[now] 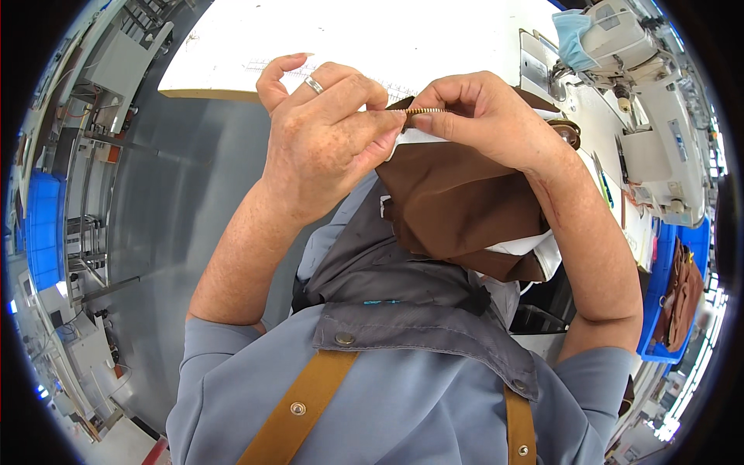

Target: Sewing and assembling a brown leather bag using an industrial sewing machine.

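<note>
Between my two hands runs a short stretch of zipper [425, 111] with brass-coloured teeth, held at the top of a brown fabric piece [457, 182]. My left hand [325, 128], a ring on one finger, pinches the zipper's left end between thumb and index finger; its little finger sticks out. Just to the right, my right hand [492, 116] grips the zipper and fabric edge between thumb and fingers. The brown cloth hangs from there over my lap, with white lining [521, 244] showing at its lower edge. My fingers hide the zipper's ends.
A white worktable [232, 46] with a printed ruler lies beyond my hands. At the right stands a sewing machine [666, 139] with a blue face mask [573, 40] hanging on it. A blue bin [655, 325] at the lower right holds brown fabric pieces [680, 298].
</note>
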Motion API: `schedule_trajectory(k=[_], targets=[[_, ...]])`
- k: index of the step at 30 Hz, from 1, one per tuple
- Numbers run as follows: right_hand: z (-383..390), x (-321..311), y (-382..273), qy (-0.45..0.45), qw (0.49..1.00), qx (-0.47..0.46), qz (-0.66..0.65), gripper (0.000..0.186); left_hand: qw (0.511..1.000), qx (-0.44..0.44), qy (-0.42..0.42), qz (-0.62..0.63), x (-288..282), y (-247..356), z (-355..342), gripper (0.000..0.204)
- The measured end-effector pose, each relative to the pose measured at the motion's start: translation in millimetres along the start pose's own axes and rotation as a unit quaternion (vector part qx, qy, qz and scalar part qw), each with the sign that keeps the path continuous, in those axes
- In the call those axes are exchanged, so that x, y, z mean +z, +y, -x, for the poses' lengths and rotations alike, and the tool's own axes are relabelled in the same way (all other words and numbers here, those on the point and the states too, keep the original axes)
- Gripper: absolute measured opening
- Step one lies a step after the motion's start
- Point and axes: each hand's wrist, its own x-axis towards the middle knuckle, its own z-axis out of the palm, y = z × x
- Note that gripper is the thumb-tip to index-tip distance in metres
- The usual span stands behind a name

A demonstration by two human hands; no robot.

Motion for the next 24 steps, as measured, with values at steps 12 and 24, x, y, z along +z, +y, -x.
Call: schedule_trajectory(k=[12, 24], targets=[[3.9, 1.6, -0.1, 0.022, 1.000, -0.003, -0.005, 0.019, 0.925, -0.187, -0.053, 0.327, -1.9, -21.7, 3.0, 0.008], [1.4, 1.4, 0.7, 0.003, 0.999, -0.029, -0.021, 0.023, 0.985, -0.100, -0.047, 0.134, -3.2, -7.2, -0.4, 0.011]])
